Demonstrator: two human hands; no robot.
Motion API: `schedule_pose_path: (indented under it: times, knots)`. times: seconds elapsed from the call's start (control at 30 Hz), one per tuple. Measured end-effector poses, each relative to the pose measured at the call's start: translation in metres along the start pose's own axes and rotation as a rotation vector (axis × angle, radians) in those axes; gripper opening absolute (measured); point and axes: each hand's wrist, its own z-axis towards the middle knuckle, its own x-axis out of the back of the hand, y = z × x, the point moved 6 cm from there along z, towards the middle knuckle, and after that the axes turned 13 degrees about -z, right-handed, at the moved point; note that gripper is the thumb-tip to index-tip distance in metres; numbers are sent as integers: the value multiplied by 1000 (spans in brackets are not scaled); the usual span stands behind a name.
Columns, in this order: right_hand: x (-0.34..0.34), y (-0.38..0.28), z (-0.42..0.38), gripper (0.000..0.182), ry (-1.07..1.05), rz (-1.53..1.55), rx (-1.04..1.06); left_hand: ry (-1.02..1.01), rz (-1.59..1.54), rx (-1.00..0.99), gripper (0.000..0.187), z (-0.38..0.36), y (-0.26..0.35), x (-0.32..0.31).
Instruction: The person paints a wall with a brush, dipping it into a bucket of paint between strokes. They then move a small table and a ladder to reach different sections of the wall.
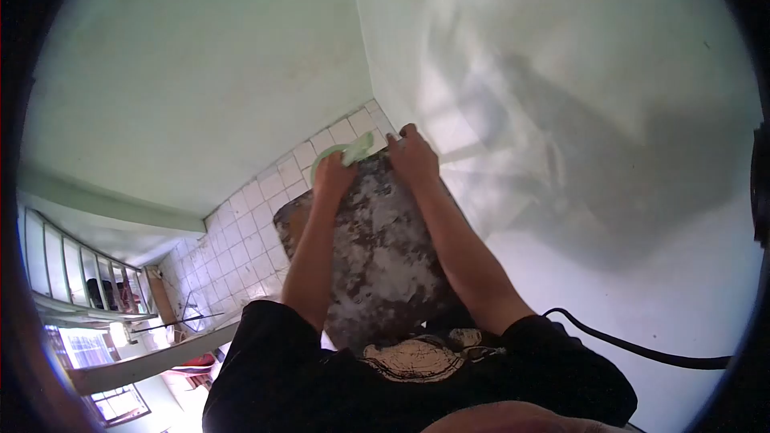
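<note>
A worn tabletop (377,248) with dark and pale mottled patches lies beneath my forearms. At its far edge, my left hand (335,174) is closed around a pale green, limp-looking strip (358,148). Part of that strip loops round behind the hand, and the rest sticks out past the fingers toward the right. My right hand (413,159) is a short way to the right, at the table's far right corner. Its fingers are curled with the thumb close to them, and I cannot tell what is between them.
Pale green walls (241,56) meet in a corner beyond the table. White floor tiles (245,228) run along the left. Lower left are a railing (80,265) and a window (120,405). A black cable (642,353) arcs at the right.
</note>
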Motion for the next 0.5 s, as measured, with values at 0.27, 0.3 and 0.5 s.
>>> schedule_pose_path:
  times: [0.27,0.3,0.5]
  knots:
    - [9,11,-17,33,330,116,150,-24,15,-23,34,-15,29,18]
    - [15,12,-29,31,396,203,190,-18,16,-35,35,-16,28,20]
    - [228,-28,-223,68,560,748,1110,-84,-34,16,37,-15,28,19]
